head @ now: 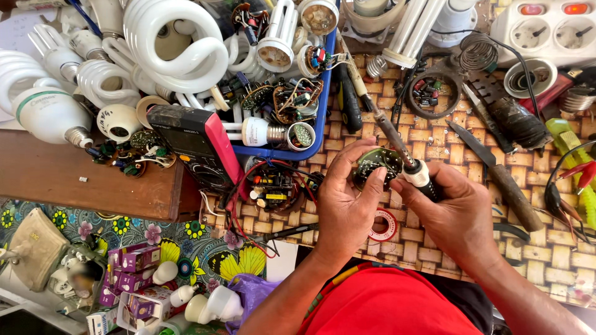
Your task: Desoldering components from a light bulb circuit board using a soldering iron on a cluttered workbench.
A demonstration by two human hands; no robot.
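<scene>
My left hand point(344, 201) grips a small round green circuit board point(374, 166) above the woven mat, thumb and fingers wrapped around its edge. My right hand point(456, 217) holds a soldering iron point(397, 149) by its black and white handle. The iron's metal shaft runs up and to the left past the board's right edge. Both hands sit close together at the middle of the view.
A blue tray point(320, 133) heaped with spiral lamps and lamp parts fills the upper left. A pink and black multimeter point(197, 146) lies left of my hands. Knives point(496, 167), a solder roll point(385, 226), a power strip point(546, 31) and clip leads point(577, 180) lie on the woven mat point(546, 248).
</scene>
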